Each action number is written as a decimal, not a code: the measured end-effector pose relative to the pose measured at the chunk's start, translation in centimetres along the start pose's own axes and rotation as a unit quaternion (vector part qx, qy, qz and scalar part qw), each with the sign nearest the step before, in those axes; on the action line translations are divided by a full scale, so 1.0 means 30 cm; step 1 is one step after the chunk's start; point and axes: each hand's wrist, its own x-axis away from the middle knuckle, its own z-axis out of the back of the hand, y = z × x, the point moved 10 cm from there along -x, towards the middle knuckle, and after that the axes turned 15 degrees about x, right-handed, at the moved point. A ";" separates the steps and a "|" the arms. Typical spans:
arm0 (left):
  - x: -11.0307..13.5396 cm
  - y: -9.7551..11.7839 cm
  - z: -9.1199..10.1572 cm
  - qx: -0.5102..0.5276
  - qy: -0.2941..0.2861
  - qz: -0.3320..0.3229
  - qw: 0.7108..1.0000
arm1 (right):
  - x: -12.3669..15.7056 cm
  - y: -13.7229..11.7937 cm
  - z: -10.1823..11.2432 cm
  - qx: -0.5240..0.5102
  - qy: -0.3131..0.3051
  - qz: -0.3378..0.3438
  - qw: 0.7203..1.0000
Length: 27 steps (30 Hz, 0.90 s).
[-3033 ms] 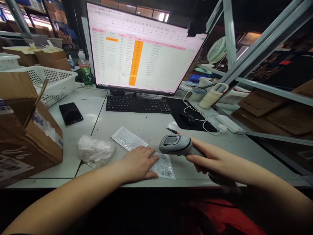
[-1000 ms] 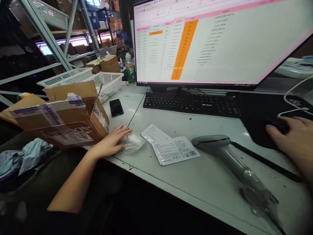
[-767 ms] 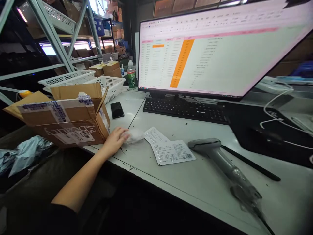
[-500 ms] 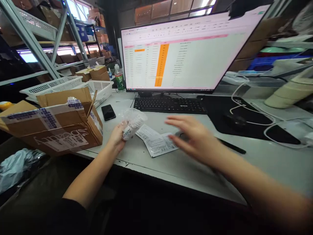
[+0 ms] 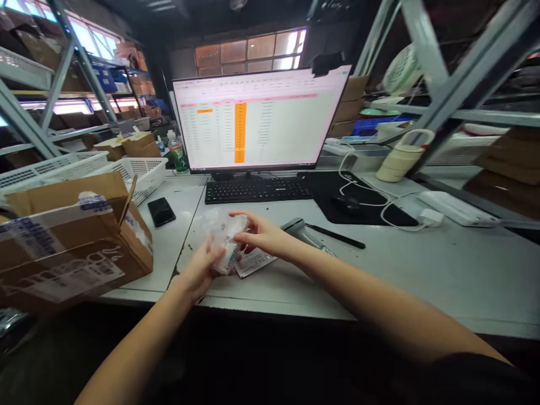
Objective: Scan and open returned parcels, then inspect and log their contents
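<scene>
My left hand is closed round a small white item in crinkled clear plastic wrap, held tilted just above the desk. Dark printing shows on the item's side, but its exact kind is hidden by the wrap. My right hand has come to the right side of the bundle, with thumb and fingers closed on the plastic. Partly covered by my hands, a printed leaflet lies on the desk below. Behind my right wrist rests a grey object that I cannot name.
An opened cardboard box stands at the left, with a black phone beside it. Behind are a keyboard, a monitor and white baskets. To the right lie a thin black stick, a mouse and cables.
My right hand has moved left from over the leaflet and taken hold of the plastic wrap. My left hand still holds the bundle. The view has turned rightward.
</scene>
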 end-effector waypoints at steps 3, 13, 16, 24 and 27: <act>-0.024 0.033 -0.015 -0.065 -0.002 -0.039 0.997 | 0.006 0.015 0.137 0.106 0.014 0.014 0.994; -0.278 0.170 0.120 0.158 0.136 -0.024 0.978 | 0.133 0.463 0.859 0.507 0.275 -0.210 0.789; -0.287 0.138 0.149 0.161 0.148 -0.012 0.976 | 0.064 0.561 0.836 0.530 0.247 -0.222 0.781; -0.262 0.115 0.185 0.185 0.181 -0.008 0.966 | -0.098 0.593 0.842 0.556 0.253 -0.215 0.762; -0.261 0.110 0.180 0.192 0.181 -0.006 0.964 | -0.081 0.605 0.886 0.560 0.271 -0.242 0.744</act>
